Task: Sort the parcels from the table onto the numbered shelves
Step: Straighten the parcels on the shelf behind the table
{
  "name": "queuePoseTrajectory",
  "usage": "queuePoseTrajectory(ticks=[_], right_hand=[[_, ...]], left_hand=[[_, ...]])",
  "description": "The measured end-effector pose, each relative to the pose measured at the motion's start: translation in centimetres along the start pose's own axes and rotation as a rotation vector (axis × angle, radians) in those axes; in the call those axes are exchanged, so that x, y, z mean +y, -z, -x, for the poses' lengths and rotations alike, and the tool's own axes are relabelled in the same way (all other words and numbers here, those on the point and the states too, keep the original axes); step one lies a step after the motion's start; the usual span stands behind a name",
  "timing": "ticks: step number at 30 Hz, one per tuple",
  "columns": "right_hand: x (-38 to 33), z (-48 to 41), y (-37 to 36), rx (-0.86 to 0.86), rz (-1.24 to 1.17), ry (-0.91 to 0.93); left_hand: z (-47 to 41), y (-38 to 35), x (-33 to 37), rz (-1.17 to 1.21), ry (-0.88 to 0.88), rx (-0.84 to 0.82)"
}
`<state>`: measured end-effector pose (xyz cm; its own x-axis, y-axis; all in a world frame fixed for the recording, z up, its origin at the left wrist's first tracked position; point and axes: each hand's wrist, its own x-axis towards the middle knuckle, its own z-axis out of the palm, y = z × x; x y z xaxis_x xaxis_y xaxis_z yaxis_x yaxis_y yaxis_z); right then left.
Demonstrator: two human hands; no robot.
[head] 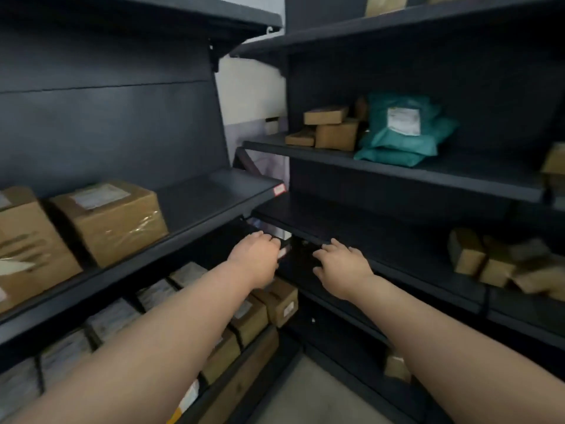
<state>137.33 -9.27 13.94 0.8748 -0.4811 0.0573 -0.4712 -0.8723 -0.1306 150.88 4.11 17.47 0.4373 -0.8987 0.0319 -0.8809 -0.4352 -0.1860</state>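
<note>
A small dark parcel (283, 240) with a pale shiny patch sits in the corner where the two dark shelf units meet, under the left unit's middle shelf (214, 191). My left hand (255, 258) reaches in and its fingers curl over the parcel's left end. My right hand (339, 266) lies just to the right of it with fingers spread, against the front edge of the right unit's shelf (397, 240). Most of the parcel is lost in shadow, and I cannot tell whether my right hand touches it.
Large cardboard boxes (107, 218) stand on the left middle shelf, which carries a red tag (279, 189) on its end. Below is a row of several boxes (276, 301). The right unit holds teal bags (403, 130), small brown boxes (331, 127), and more boxes (495, 261).
</note>
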Motion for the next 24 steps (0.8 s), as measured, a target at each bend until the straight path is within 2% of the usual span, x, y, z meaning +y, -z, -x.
queuePoseTrajectory(ticks=[5,9,14,24], right_hand=[[6.2,8.0,-0.4,-0.033,0.039,-0.260],[10.6,15.7,-0.6,-0.069,0.073,-0.444],[15.3,26.4,0.3,-0.105,0.045,-0.675],[18.9,52.3,0.9,-0.064,0.015,-0.993]], left_hand=[[-1.7,0.3,9.5,0.141,-0.188,-0.055],[-1.8,0.8,17.6,0.184,-0.337,-0.118],[0.2,2.4,27.1,0.202,-0.510,-0.122],[12.9,5.3,47.3,0.170,-0.804,-0.194]])
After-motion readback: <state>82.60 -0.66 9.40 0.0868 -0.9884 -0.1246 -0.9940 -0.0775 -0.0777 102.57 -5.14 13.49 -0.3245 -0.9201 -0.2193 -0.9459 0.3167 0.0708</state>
